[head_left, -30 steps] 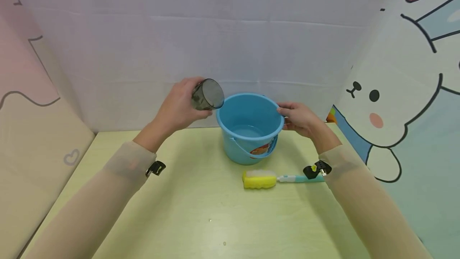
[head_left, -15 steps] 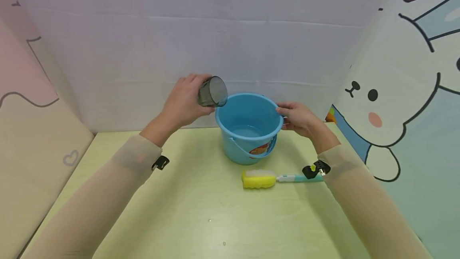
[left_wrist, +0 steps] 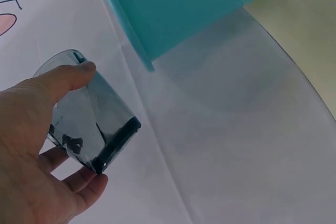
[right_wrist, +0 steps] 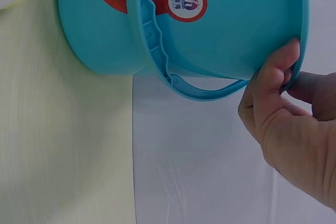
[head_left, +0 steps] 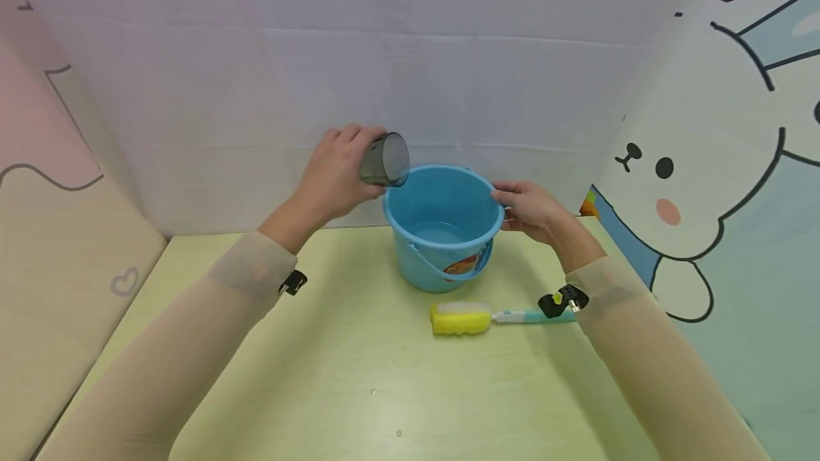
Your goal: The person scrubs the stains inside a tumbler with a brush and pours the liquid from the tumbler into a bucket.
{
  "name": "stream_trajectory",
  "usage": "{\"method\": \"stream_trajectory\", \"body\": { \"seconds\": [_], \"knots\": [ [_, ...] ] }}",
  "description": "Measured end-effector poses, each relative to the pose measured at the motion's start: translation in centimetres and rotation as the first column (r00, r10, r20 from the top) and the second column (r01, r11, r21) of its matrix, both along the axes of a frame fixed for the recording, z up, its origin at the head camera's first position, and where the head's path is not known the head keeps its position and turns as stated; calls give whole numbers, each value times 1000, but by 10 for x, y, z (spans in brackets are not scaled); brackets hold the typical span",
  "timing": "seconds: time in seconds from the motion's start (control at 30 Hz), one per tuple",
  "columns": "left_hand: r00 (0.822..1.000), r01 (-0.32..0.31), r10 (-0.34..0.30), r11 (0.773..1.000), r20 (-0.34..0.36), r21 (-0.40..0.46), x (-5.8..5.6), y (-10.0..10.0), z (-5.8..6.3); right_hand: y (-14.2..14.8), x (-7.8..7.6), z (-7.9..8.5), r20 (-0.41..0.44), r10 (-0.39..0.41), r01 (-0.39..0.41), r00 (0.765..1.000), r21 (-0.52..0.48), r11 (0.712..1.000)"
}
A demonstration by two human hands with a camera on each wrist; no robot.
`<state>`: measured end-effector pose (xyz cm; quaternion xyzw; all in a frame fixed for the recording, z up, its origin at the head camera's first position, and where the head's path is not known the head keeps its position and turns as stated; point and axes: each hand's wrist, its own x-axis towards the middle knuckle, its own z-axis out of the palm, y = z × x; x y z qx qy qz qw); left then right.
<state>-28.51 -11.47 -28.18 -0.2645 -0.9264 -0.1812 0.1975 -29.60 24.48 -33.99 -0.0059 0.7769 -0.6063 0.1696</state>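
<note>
My left hand (head_left: 336, 173) grips a dark, see-through cup (head_left: 386, 160), thumb on one side and fingers on the other. The cup (left_wrist: 100, 114) is tilted, its mouth turned right, just above and left of the rim of a blue bucket (head_left: 410, 255). Some water shows at the bucket's bottom. With thumb and fingers my right hand (head_left: 532, 210) pinches the bucket's right rim; the right wrist view shows the fingers (right_wrist: 278, 69) against the outer wall. The bucket's handle (right_wrist: 152, 40) hangs down over a red label.
A brush (head_left: 461, 319) with a yellow sponge head and a teal handle lies in front of the bucket, its far end hidden by the right wrist. The pale table (head_left: 333, 361) meets a white cloth wall (head_left: 256, 91) just behind the bucket. Small drops dot the tabletop.
My left hand has moved right and slightly up with the cup, bringing it over the bucket's left rim, and the cup has tipped further. Right hand and bucket stay in place.
</note>
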Motion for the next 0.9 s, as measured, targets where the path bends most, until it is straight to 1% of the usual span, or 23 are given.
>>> {"method": "stream_trajectory", "body": {
  "seconds": [0.33,0.63,0.9],
  "knots": [
    [1000,-7,6,999,-29,-33,-1,5,1,-1,0,1,-5,-2,2,1000,5,1000],
    [999,0,-2,999,-51,-40,0,8,1,0,-1,0,1,-6,6,1000,1,1000],
    [998,-13,10,999,-60,-50,-1,10,0,1,1,0,0,-7,7,1000,2,1000]
  ]
}}
